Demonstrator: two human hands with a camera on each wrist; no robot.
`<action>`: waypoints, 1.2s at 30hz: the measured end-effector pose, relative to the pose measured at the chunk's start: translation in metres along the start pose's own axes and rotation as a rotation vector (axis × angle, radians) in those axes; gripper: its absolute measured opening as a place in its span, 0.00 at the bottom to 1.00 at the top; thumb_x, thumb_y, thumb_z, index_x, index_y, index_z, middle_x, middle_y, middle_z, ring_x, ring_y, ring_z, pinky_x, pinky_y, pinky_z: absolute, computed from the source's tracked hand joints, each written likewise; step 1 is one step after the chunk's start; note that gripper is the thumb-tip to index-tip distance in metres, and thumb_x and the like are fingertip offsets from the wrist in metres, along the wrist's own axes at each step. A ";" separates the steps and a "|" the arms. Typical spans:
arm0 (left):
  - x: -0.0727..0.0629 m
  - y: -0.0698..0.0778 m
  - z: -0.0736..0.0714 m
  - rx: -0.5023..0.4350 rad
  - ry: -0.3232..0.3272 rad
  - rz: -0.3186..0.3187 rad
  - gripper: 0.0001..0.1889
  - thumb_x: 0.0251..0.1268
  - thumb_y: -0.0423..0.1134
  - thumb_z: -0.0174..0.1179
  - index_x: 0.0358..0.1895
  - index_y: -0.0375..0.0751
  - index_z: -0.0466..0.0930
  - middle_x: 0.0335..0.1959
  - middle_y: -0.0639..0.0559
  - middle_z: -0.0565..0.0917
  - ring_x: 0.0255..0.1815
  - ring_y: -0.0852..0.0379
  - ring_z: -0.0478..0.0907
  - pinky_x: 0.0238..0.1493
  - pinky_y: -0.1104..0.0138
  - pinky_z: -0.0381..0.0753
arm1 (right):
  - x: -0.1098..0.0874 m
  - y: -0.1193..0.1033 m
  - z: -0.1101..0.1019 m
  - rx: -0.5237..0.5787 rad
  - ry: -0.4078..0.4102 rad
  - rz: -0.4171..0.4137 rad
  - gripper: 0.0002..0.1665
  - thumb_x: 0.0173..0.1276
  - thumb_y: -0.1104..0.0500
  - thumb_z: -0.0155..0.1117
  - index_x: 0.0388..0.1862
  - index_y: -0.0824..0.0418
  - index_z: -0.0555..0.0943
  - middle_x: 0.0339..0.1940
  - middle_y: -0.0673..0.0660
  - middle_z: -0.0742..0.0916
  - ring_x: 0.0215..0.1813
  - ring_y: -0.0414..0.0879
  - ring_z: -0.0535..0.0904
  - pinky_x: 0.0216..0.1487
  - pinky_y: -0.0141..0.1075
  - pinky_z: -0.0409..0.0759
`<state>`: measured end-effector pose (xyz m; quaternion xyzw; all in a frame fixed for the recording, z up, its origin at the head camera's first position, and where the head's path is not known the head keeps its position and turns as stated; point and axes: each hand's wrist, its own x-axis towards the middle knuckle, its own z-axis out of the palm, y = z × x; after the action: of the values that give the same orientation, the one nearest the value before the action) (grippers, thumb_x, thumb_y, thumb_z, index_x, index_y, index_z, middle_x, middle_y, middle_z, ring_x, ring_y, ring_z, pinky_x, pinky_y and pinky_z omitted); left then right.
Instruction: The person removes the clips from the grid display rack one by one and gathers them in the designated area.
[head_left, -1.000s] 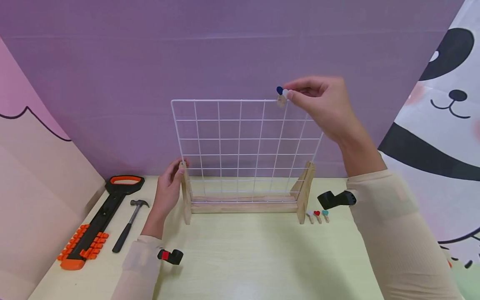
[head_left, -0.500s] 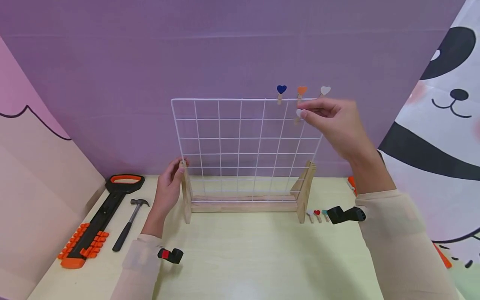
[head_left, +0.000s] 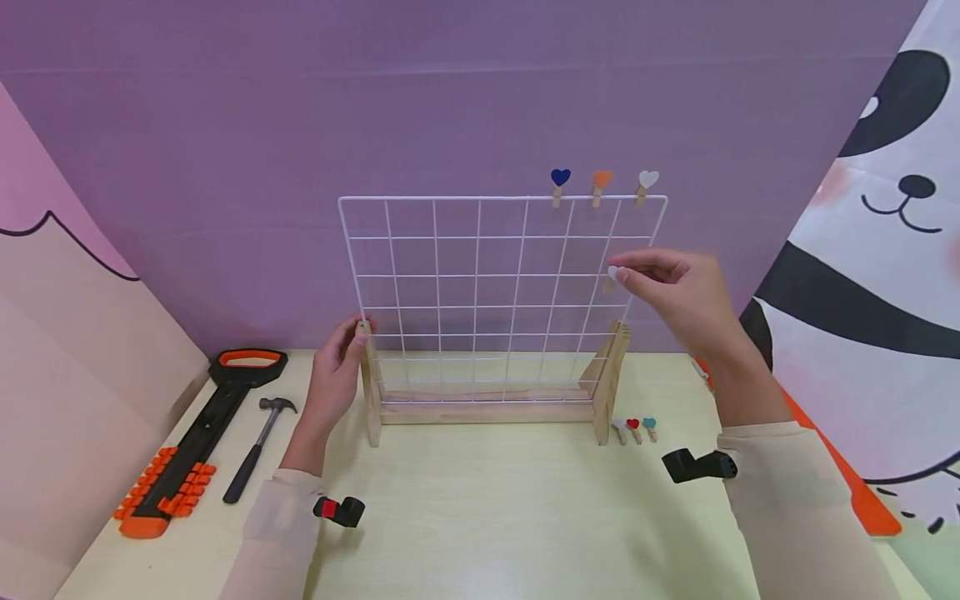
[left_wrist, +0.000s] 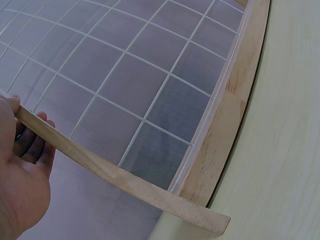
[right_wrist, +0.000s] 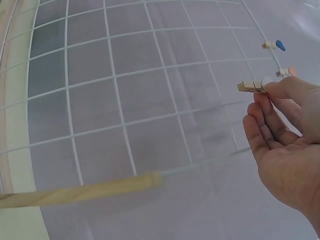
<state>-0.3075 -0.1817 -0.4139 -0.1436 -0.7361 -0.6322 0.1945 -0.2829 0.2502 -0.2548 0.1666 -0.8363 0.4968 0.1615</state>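
A white wire grid (head_left: 476, 275) stands upright in a wooden stand (head_left: 487, 413). Along its top wire sit three heart clothespins: a blue one (head_left: 560, 178), an orange one (head_left: 602, 180) and a white one (head_left: 648, 180). My right hand (head_left: 678, 296) pinches a small wooden clothespin (right_wrist: 251, 86) with a white heart between thumb and fingertips, in front of the grid's right side. At the left, my left hand (head_left: 337, 365) grips the top of the stand's upright (left_wrist: 115, 175), fingers behind and thumb in front.
Clothespins with a white, a red (head_left: 633, 425) and a teal heart (head_left: 650, 427) lie right of the stand. A hammer (head_left: 258, 450) and a black-and-orange tool (head_left: 202, 442) lie at the left. Something orange (head_left: 862, 500) shows behind the right arm.
My right hand has let go of the blue-heart clothespin at the top wire and come down to the right, keeping the white-heart one. The left hand stays put.
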 end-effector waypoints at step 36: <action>-0.001 -0.001 0.001 0.003 0.014 0.006 0.22 0.84 0.40 0.49 0.71 0.31 0.70 0.59 0.50 0.81 0.62 0.66 0.75 0.63 0.81 0.72 | -0.079 0.110 -0.016 -0.004 0.035 0.257 0.24 0.77 0.49 0.64 0.64 0.61 0.83 0.46 0.32 0.85 0.51 0.32 0.79 0.50 0.18 0.78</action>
<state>-0.3072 -0.1807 -0.4153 -0.1413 -0.7353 -0.6315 0.2016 -0.2587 0.3229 -0.3676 0.0491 -0.8487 0.5147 0.1114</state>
